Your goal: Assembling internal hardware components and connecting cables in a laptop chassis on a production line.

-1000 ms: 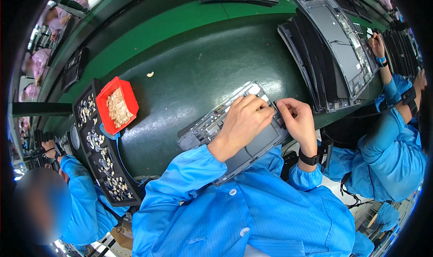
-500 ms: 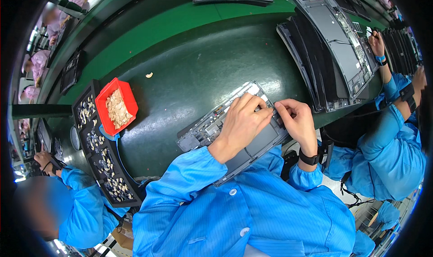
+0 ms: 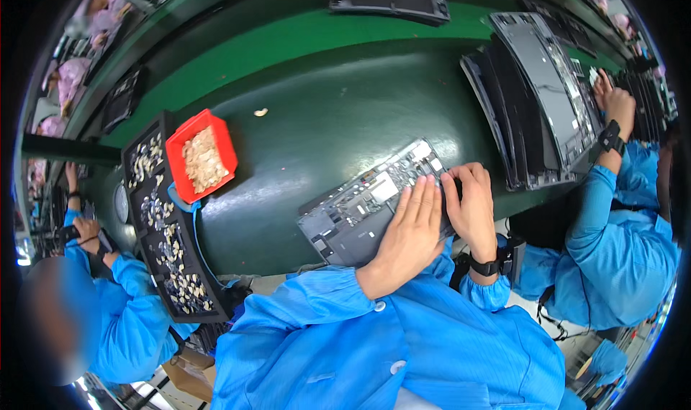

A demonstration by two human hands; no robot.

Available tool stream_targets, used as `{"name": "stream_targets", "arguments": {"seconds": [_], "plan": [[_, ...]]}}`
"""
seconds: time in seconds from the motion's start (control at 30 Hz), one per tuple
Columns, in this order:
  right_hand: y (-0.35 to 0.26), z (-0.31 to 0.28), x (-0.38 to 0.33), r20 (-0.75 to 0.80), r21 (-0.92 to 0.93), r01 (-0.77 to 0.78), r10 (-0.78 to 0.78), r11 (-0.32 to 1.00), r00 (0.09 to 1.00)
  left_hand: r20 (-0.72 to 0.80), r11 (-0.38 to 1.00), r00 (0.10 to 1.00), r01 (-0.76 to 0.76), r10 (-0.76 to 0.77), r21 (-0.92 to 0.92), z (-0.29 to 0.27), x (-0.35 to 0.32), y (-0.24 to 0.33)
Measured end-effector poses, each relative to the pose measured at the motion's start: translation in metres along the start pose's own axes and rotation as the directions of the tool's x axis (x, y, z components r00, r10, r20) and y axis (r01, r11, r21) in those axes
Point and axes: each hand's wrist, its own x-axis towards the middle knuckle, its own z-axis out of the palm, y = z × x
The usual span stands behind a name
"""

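Item 1: slim grey-and-black laptop chassis, flat and angled, at the near edge of the dark green, glossy tabletop, in front of the person. Circuit board, white rectangular module and dark flat panels seated inside; no cover over them. Condition: judged partly complete, interior exposed; any fitting beneath the fingers is hidden.

Item 2: left hand, laid flat, fingers straight and together on the chassis's right portion; no object seen in it.

Item 3: right hand, curled, thumb and forefinger at the chassis's right end, beside the left fingertips; whether anything is pinched, cannot tell.

Item 4: red plastic open bin, holding heaped thin tan pieces.

Item 5: long black compartmented tray, beside the bin, stocked with small pale-and-dark parts; ample supply unused.

Item 6: leaning stack of grey-and-black chassis, right; finished or waiting, cannot tell.
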Motion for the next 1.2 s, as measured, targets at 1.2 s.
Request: {"name": "stream_targets", "arguments": {"seconds": [1.2], "plan": [[0.041,0.105,0.346,-0.400,-0.298,-0.465,0.333,0.834,0.854,-0.212,0.937,0.962,0.091,-0.170,-0.339,-0.040,-0.097,-0.098]]}}
